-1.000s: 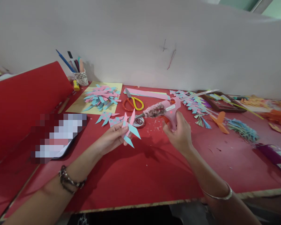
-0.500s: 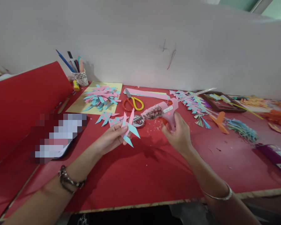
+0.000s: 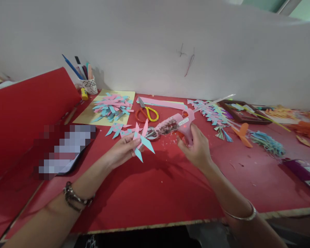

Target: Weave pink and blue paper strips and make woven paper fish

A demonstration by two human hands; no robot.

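My left hand [image 3: 125, 148] pinches a folded paper piece [image 3: 147, 144] with pink and light blue pointed ends. In my right hand [image 3: 197, 146] is a pink hot glue gun [image 3: 167, 125], its body stained brown and a clear glue stick [image 3: 214, 102] jutting from the back. The metal nozzle [image 3: 151, 133] points left and reaches the paper between its points; whether it touches is not clear. Just behind my left hand lie more folded pink and blue pieces [image 3: 116, 130]. Scissors [image 3: 147, 113] with red and yellow handles rest beyond the nozzle.
A heap of pink and blue paper strips [image 3: 112, 107] lies on a yellow sheet [image 3: 88, 117]. A pen cup [image 3: 89, 86] stands by the wall. On the left is a phone [image 3: 74, 148]; at right are a folded-paper garland [image 3: 209, 112], a brown tray [image 3: 248, 113] and a purple case [image 3: 302, 172].
The glue gun has moved slightly left and down, bringing its nozzle in to the paper piece. My left hand has stayed almost in place, tilting the paper a little.
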